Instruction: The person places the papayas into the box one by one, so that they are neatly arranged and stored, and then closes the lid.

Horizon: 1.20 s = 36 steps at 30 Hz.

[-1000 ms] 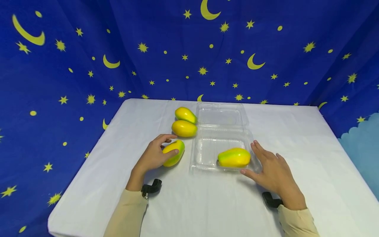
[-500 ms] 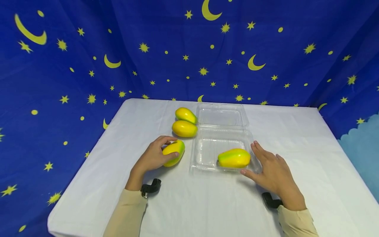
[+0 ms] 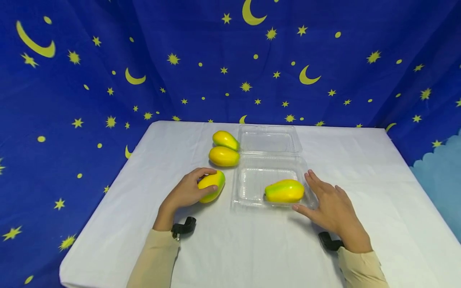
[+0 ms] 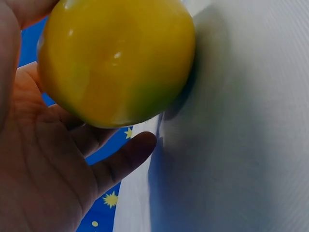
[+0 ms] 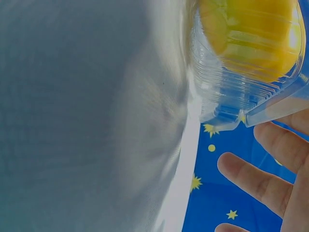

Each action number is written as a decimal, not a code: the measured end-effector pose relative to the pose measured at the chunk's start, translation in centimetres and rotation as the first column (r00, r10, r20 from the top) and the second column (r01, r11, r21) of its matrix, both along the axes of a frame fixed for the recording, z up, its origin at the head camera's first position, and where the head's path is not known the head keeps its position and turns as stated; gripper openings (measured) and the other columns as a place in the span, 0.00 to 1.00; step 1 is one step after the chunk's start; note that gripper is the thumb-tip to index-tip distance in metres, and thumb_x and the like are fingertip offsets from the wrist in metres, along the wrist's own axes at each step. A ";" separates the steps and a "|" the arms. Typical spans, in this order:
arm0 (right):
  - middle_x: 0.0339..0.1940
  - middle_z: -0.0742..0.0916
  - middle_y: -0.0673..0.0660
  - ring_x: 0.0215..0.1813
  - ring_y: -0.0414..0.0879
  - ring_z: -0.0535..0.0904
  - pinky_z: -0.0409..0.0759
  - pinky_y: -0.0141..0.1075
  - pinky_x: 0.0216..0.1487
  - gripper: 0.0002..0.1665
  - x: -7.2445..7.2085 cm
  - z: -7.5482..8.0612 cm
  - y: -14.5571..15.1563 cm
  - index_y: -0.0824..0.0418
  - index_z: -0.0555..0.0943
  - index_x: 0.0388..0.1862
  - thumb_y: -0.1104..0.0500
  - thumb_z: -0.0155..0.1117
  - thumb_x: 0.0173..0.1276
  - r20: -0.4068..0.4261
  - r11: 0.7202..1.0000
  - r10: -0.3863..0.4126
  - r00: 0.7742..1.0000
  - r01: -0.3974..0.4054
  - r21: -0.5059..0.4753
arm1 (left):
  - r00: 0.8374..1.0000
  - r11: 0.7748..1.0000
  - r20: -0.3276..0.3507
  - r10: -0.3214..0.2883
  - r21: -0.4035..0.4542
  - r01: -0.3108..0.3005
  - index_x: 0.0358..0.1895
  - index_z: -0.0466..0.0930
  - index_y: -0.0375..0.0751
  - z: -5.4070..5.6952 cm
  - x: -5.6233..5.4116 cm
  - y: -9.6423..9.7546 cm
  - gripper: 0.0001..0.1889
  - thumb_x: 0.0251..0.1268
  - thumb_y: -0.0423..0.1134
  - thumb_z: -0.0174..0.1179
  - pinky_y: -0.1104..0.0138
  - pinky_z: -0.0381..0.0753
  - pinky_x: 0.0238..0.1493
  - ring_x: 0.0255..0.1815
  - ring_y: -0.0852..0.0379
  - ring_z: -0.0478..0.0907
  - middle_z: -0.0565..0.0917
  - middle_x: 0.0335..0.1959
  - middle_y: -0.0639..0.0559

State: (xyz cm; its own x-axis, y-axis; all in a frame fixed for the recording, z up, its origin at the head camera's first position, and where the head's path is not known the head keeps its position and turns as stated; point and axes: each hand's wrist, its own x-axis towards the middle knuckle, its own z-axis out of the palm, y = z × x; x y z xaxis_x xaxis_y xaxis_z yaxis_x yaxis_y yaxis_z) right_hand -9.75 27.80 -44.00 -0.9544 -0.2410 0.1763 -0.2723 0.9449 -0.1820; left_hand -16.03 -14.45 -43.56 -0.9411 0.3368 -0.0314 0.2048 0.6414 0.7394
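White cloth covers the table [image 3: 252, 248], and its near edge in front of the clear clamshell box [image 3: 268, 182] is bare between the two sleeves. Just left of the box's near half, the left hand [image 3: 185, 192] curls thumb and fingers round a papaya [image 3: 211, 186]: smooth and glossy, yellow with a green blush, lying on the cloth close to the box wall but apart from it. The left wrist view shows the same fruit [image 4: 116, 60] cupped against the palm, with the cloth under it. At the box's near right corner the right hand [image 3: 333, 210] lies flat with straight, spread fingers, gripping nothing; whether the fingertips touch the rim cannot be told. Inside the box, toward that corner, lies a second papaya [image 3: 284, 191], with free floor to its left. Beyond the box's hinge the lid [image 3: 270, 140] lies open and flat. Left of the lid two more papayas [image 3: 224, 149] lie side by side. Behind it hangs a blue star-and-moon backdrop [image 3: 230, 60]
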 end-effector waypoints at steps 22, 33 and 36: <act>0.79 0.68 0.58 0.68 0.66 0.74 0.67 0.72 0.61 0.63 -0.1 -0.1 0.2 0.58 0.61 0.79 0.19 0.57 0.58 0.014 1.000 -0.010 1.000 0.010 0.005 | 0.997 0.999 0.070 -0.042 -0.006 0.042 0.68 0.70 0.68 0.1 0.1 -0.6 0.32 0.60 0.60 0.68 0.50 0.73 0.66 0.62 0.55 0.74 0.74 0.68 0.63; 0.80 0.66 0.59 0.68 0.67 0.74 0.66 0.72 0.62 0.63 -0.1 0.2 0.1 0.58 0.59 0.80 0.19 0.57 0.59 0.032 1.000 -0.003 0.999 0.003 -0.001 | 0.996 0.999 0.083 -0.034 0.019 0.033 0.67 0.72 0.69 0.1 -0.2 -1.3 0.30 0.60 0.59 0.68 0.49 0.71 0.68 0.63 0.54 0.74 0.76 0.66 0.64; 0.79 0.67 0.59 0.67 0.67 0.74 0.67 0.72 0.61 0.63 -0.2 0.2 0.0 0.59 0.60 0.80 0.19 0.58 0.58 0.021 1.000 0.003 1.000 -0.003 0.002 | 0.997 0.999 0.070 -0.027 0.047 0.024 0.67 0.72 0.68 -0.2 -0.3 -1.6 0.30 0.61 0.59 0.68 0.49 0.70 0.69 0.63 0.54 0.73 0.77 0.65 0.63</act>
State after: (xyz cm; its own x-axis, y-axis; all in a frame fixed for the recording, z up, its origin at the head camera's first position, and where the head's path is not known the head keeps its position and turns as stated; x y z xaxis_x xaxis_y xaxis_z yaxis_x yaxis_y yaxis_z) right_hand -9.91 27.83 -43.80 -0.9570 -0.2447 0.1557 -0.2716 0.9444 -0.1854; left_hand -16.30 -16.02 -43.79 -0.9281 0.3634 -0.0811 0.1671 0.6013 0.7813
